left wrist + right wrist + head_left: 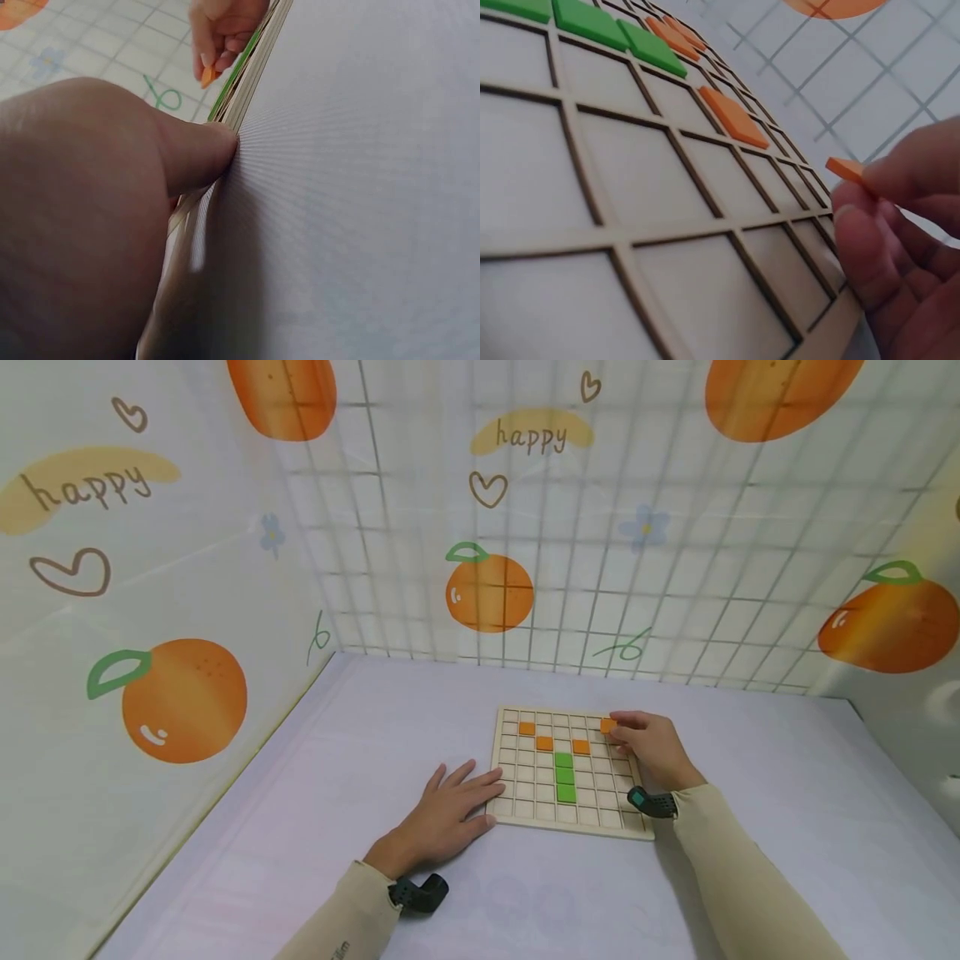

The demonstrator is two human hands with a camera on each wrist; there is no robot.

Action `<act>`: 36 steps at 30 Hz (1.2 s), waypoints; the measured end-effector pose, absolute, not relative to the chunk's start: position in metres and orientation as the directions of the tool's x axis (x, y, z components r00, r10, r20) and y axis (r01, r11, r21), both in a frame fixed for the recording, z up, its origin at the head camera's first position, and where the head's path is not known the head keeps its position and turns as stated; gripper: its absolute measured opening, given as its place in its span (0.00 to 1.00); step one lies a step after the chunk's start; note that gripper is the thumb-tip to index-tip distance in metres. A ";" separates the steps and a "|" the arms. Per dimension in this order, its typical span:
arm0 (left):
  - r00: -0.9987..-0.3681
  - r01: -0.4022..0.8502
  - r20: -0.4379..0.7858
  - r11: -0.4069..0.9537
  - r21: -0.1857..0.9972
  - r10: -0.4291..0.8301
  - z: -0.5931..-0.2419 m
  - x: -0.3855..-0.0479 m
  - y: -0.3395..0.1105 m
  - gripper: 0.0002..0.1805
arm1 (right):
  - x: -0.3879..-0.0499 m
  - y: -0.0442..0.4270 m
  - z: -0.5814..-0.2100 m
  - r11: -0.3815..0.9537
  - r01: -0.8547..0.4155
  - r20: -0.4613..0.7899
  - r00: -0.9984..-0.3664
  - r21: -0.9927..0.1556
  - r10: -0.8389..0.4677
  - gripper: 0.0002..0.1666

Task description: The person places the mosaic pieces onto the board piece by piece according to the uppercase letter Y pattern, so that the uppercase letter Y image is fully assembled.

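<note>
A wooden grid board [525, 810] lies flat on the white surface. Three green square tiles [565, 776] form a column near its middle, and three orange tiles [544, 743] sit in cells farther back. My right hand [663, 750] pinches another orange tile [845, 168] between thumb and fingertips, over the board's far right corner; in the right wrist view that tile is tilted and raised off the grid. With fingers spread and fairly straight, my left hand [446, 814] rests at the board's left edge. Its thumb [199, 150] touches the board's side in the left wrist view.
A patterned backdrop [420, 485] with printed oranges, hearts and grid lines rises behind the board and at both sides. Dark wrist devices are worn on the left wrist [420, 893] and the right wrist [652, 802]. White surface [405, 718] surrounds the board.
</note>
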State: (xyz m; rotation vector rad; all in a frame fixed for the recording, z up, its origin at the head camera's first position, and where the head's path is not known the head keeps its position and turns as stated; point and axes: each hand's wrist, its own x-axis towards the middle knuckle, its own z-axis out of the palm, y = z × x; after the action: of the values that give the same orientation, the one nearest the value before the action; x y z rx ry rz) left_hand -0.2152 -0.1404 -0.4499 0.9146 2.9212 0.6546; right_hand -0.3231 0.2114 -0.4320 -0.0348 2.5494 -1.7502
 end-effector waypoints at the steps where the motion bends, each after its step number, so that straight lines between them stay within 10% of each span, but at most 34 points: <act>1: -0.829 0.543 0.114 0.741 0.394 0.548 -0.450 -0.215 -0.140 0.28 | -0.322 0.212 -0.432 0.368 0.004 -0.025 -0.998 -0.930 -0.053 0.25; 36: -0.839 0.530 0.106 0.756 0.385 0.534 -0.452 -0.217 -0.139 0.28 | -0.329 0.210 -0.440 0.457 0.002 -0.037 -0.997 -0.890 -0.067 0.25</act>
State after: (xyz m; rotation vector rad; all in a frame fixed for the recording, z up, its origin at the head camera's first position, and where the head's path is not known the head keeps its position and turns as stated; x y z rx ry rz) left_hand -0.2169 -0.1393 -0.4520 0.8895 2.9336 0.6378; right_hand -0.3287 0.2103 -0.4402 -0.0592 2.6240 -1.6023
